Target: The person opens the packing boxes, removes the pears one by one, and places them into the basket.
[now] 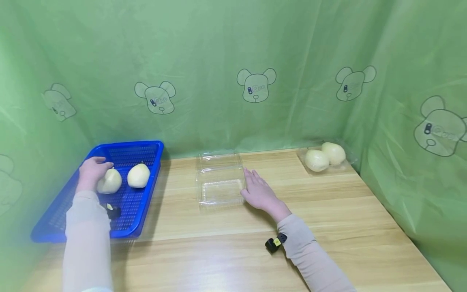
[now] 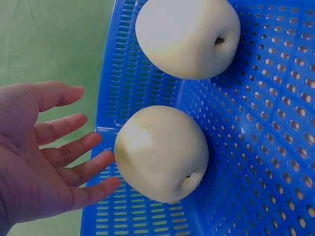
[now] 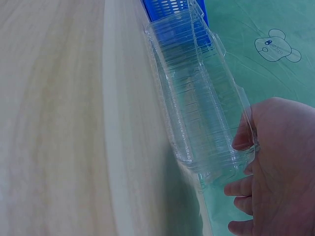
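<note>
My left hand (image 1: 93,172) is over the left side of a blue basket (image 1: 148,213), its fingers spread beside a pale pear (image 1: 110,181). In the left wrist view the fingertips come right up to the side of that pear (image 2: 161,153), with nothing held. A second pale pear (image 1: 138,175) lies to its right. My right hand (image 1: 260,190) rests against the right side of a clear plastic clamshell box (image 1: 220,186), which stands with its lid raised. In the right wrist view the thumb lies at the box's rim (image 3: 246,110) and the other fingers extend loosely beyond it.
At the back right of the wooden table (image 1: 219,251), two more pale pears (image 1: 317,160) sit in clear plastic packaging (image 1: 343,164). Green curtain (image 1: 204,52) with bear-head prints encloses the back and both sides.
</note>
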{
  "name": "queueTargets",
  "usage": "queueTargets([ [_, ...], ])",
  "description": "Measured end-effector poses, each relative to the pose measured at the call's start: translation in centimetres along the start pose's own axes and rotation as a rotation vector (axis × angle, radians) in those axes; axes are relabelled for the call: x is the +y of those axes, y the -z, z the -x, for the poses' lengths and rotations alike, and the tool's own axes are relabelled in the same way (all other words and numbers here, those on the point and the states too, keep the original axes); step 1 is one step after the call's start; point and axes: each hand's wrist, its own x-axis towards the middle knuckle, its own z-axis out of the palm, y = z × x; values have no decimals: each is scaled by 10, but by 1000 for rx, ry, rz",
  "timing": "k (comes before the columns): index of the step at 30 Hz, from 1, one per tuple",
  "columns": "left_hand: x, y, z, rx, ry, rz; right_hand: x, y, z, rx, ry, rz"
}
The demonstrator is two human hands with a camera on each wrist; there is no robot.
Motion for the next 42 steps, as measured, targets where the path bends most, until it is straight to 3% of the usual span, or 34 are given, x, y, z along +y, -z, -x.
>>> queueTargets([
  [10,1,2,3,27,-17,140,-2,2,2,-3,0,3],
  [18,9,8,11,43,12,278,-1,1,2,-8,-6,3],
  [29,24,17,26,85,-51,258,-1,2,1,-8,-6,1],
  [36,40,19,44,113,-127,268,-1,3,1,-7,-5,5],
  [42,51,17,56,126,-154,296,-2,2,1,-8,-7,-2],
])
